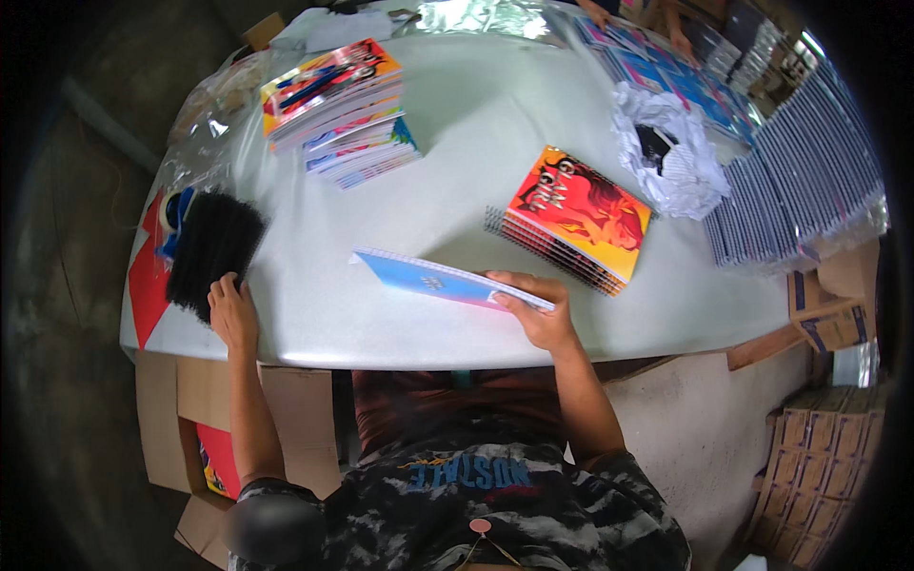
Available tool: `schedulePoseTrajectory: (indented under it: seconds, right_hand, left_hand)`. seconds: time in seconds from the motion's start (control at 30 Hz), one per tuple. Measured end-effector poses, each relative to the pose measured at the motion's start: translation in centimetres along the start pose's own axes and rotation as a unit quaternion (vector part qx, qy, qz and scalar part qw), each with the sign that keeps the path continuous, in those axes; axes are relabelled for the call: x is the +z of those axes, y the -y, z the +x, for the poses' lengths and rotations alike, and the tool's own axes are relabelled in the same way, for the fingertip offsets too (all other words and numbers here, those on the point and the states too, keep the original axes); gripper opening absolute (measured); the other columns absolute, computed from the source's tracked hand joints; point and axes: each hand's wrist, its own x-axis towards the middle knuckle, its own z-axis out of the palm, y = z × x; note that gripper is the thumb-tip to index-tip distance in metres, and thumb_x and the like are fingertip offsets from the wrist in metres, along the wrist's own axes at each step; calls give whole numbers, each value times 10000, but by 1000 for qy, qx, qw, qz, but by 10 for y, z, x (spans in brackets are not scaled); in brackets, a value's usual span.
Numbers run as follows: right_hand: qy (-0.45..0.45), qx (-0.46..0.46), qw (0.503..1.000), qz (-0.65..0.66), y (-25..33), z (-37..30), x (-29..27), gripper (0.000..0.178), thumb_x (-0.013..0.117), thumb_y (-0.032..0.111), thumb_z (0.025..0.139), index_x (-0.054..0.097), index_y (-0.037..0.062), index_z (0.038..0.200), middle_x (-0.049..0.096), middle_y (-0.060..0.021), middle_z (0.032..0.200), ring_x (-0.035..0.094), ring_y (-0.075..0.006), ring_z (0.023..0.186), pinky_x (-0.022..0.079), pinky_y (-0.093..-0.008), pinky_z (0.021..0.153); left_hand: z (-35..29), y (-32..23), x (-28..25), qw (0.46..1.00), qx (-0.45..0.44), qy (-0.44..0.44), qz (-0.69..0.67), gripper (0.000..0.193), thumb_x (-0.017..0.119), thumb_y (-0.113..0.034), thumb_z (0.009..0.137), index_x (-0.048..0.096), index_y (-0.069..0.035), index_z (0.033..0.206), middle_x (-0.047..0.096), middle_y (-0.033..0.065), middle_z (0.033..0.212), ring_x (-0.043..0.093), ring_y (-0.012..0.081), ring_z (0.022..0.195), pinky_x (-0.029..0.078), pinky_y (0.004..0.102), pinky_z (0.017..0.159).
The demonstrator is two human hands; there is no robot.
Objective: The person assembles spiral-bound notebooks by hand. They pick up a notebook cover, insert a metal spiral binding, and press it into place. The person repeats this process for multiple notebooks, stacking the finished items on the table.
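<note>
My right hand (pixel 538 309) grips a thin notebook (pixel 428 276) with a blue and pink cover, tilted nearly edge-on above the table. A row of marks runs along its upper edge; whether a coil is threaded there I cannot tell. At the left, my left hand (pixel 231 309) has its fingers curled at the near edge of a heap of black spiral binding coils (pixel 217 243). To the right of the held notebook stands a stack of spiral notebooks (pixel 583 214) with red and yellow covers.
Farther back on the pale-covered table (pixel 457 124) is another notebook stack (pixel 333 90) with dark pens on top. Crumpled white paper (pixel 700 171) and a long row of bound notebooks (pixel 800 181) lie at right. An open carton (pixel 295 409) sits below left. Another person's hand (pixel 681 43) shows far right.
</note>
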Motion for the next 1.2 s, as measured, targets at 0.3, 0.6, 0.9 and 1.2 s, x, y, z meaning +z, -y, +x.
schedulePoseTrajectory:
  seconds: [0.3,0.6,0.9,1.2]
  right_hand:
    - [0,3,1000,-27,5,-6,-5,324,618,-75,786,623,9,1099,649,-118,1075,627,-183,975,482,-271,848]
    - [-6,-4,1000,-12,1,-4,-8,318,606,-79,792,623,9,1097,640,-124,1094,621,-209,1002,480,-283,863]
    - [-1,-13,1000,-20,3,-3,-6,317,615,-73,791,623,8,1098,648,-118,1078,625,-195,985,483,-277,847]
    - [-17,-29,998,-46,-9,0,-11,273,624,-51,798,628,-11,1068,657,-134,1045,644,-192,924,499,-287,804]
  left_hand:
    - [-7,-14,-1,989,-121,57,65,369,590,-278,836,502,-91,1142,527,106,1099,514,298,1003,394,413,820]
    - [-11,-16,-9,991,-99,8,86,293,579,-246,848,516,-97,1092,537,96,1042,517,278,970,394,401,827]
    - [-6,-4,-11,995,-19,-44,-83,223,520,-216,905,532,-67,1069,576,88,903,557,257,820,434,371,692]
    - [4,-109,-94,583,-58,208,-783,259,518,-206,923,564,25,1029,594,96,880,562,118,728,440,248,637]
